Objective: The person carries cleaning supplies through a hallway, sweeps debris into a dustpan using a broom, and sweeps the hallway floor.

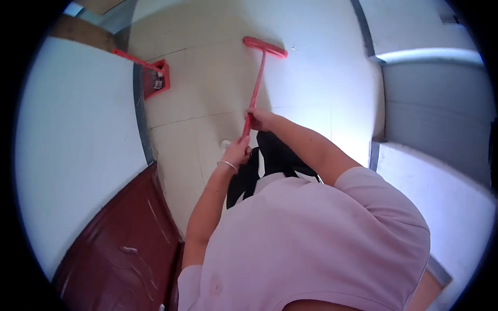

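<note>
A red broom (258,78) reaches away from me, its wide head resting on the pale tiled floor (212,88) near the top middle. My left hand (237,151) is wrapped round the end of the handle, with a light bracelet at the wrist. Farther up the handle, my right hand (258,119) grips it too. A small pale speck (294,48) lies on the floor just right of the broom head. Against the left wall stands a red dustpan (165,80) with some litter in it and a red handle leaning to the left.
A dark red door (124,243) is at the lower left, beside a white wall (78,129). On the right are a grey panel (436,103) and a pale wall (430,186) with dark skirting. A small round pale object (225,144) sits on the floor near my left hand.
</note>
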`<state>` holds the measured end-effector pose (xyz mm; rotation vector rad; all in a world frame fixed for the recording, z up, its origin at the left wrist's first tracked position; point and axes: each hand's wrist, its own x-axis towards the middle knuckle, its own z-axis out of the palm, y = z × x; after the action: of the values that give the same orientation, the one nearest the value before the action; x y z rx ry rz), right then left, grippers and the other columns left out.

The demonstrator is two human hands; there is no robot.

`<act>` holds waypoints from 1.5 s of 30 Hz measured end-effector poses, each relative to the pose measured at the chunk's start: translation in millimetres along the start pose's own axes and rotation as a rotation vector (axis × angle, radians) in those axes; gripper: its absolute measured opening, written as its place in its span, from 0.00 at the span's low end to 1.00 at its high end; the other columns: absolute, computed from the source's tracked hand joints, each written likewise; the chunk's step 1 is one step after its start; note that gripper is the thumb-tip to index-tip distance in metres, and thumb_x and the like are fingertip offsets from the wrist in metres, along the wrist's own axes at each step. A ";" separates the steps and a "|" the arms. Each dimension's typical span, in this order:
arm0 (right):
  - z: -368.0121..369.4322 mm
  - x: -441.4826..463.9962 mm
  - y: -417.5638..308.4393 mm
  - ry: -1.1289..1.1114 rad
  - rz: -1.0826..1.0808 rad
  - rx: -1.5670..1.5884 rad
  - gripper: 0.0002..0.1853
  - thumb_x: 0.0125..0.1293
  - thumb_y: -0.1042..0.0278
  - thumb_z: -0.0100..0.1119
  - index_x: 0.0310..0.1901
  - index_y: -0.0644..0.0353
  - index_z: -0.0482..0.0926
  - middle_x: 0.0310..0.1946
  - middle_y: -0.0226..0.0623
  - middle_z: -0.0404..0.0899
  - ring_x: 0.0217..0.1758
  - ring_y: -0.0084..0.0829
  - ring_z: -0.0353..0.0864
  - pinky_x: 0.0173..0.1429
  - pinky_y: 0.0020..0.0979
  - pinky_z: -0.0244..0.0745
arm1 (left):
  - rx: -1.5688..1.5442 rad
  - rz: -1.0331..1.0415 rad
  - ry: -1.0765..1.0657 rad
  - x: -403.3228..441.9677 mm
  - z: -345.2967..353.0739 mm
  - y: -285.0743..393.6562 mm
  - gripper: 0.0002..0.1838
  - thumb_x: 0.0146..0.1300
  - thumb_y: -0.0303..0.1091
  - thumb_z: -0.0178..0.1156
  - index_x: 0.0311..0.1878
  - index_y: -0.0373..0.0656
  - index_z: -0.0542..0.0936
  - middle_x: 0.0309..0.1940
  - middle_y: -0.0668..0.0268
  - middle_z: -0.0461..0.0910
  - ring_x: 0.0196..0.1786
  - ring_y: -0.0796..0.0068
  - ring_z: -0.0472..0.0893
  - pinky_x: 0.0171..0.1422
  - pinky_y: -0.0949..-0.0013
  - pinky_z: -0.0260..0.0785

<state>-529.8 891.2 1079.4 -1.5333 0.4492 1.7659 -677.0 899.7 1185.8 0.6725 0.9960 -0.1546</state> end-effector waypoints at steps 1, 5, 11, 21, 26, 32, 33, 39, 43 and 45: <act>-3.8 -6.0 8.1 0.015 -0.006 0.032 0.06 0.52 0.63 0.46 0.25 0.56 0.67 0.18 0.30 0.68 0.23 0.24 0.69 0.31 0.26 0.66 | 0.004 -0.003 -0.048 -8.8 -4.0 0.2 0.11 0.55 0.43 0.42 0.32 0.44 0.64 0.11 0.74 0.59 0.08 0.85 0.54 0.11 0.80 0.43; 17.6 4.6 68.4 -0.415 0.080 0.033 0.06 0.50 0.66 0.47 0.22 0.58 0.67 0.20 0.32 0.70 0.27 0.29 0.69 0.35 0.26 0.63 | 0.189 -0.076 -0.010 -75.5 -38.8 -21.2 0.14 0.56 0.43 0.41 0.38 0.43 0.65 0.10 0.74 0.57 0.09 0.85 0.54 0.11 0.80 0.43; 61.8 -70.7 137.2 -0.666 0.507 -0.069 0.06 0.50 0.69 0.45 0.24 0.62 0.67 0.21 0.38 0.69 0.31 0.29 0.70 0.36 0.25 0.66 | 0.179 -0.234 0.216 -171.4 -69.8 -76.3 0.12 0.54 0.37 0.45 0.37 0.39 0.68 0.12 0.76 0.60 0.16 0.87 0.59 0.19 0.82 0.50; -39.5 -18.5 99.9 -0.118 0.057 0.166 0.05 0.47 0.72 0.46 0.26 0.64 0.65 0.19 0.38 0.69 0.21 0.32 0.72 0.27 0.31 0.70 | 0.291 -0.150 0.165 -46.7 36.3 -65.4 0.13 0.55 0.40 0.42 0.35 0.40 0.68 0.11 0.75 0.59 0.12 0.86 0.57 0.13 0.82 0.47; -183.9 -4.1 -2.7 0.039 -0.125 0.142 0.08 0.50 0.67 0.45 0.29 0.63 0.66 0.17 0.36 0.68 0.18 0.29 0.70 0.23 0.29 0.69 | 0.236 -0.106 0.010 86.3 158.7 -53.6 0.12 0.53 0.43 0.45 0.31 0.43 0.67 0.13 0.74 0.62 0.13 0.86 0.60 0.15 0.83 0.51; -321.9 -67.3 15.1 0.158 -0.423 -0.043 0.12 0.52 0.59 0.44 0.32 0.60 0.66 0.13 0.31 0.63 0.12 0.24 0.62 0.15 0.25 0.61 | 0.419 -0.280 -0.273 108.5 274.2 -28.1 0.12 0.54 0.41 0.45 0.35 0.43 0.69 0.24 0.68 0.72 0.19 0.84 0.66 0.23 0.83 0.58; -354.0 -61.2 44.5 0.295 -0.544 -0.291 0.14 0.52 0.57 0.45 0.31 0.60 0.67 0.12 0.30 0.62 0.10 0.23 0.60 0.14 0.25 0.59 | 0.539 -0.299 -0.338 107.4 284.1 -28.4 0.13 0.55 0.40 0.45 0.38 0.43 0.69 0.28 0.66 0.73 0.21 0.83 0.67 0.24 0.83 0.59; -414.2 -174.7 228.3 0.683 0.005 -0.526 0.20 0.53 0.50 0.39 0.38 0.58 0.67 0.31 0.50 0.71 0.38 0.44 0.70 0.42 0.39 0.64 | 0.634 -0.218 -0.173 146.6 261.4 -14.8 0.11 0.53 0.36 0.47 0.37 0.42 0.70 0.28 0.66 0.73 0.26 0.82 0.70 0.30 0.80 0.62; -398.3 -154.3 263.1 0.670 -0.044 -0.402 0.18 0.53 0.53 0.40 0.38 0.59 0.68 0.32 0.49 0.71 0.39 0.45 0.69 0.43 0.39 0.63 | 0.941 0.052 -0.061 187.0 211.1 5.2 0.11 0.52 0.35 0.47 0.36 0.40 0.71 0.28 0.65 0.73 0.26 0.80 0.71 0.30 0.79 0.64; -394.2 -128.2 220.1 0.665 -0.091 -0.386 0.17 0.52 0.55 0.40 0.37 0.59 0.68 0.32 0.50 0.71 0.38 0.46 0.69 0.42 0.40 0.63 | 0.790 -0.131 -0.010 173.1 234.2 31.7 0.11 0.52 0.35 0.47 0.36 0.40 0.71 0.27 0.65 0.73 0.25 0.79 0.72 0.29 0.78 0.64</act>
<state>-413.7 436.5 1068.9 -2.3827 0.3524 1.2824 -399.0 817.6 1143.8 1.3199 0.9586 -0.6884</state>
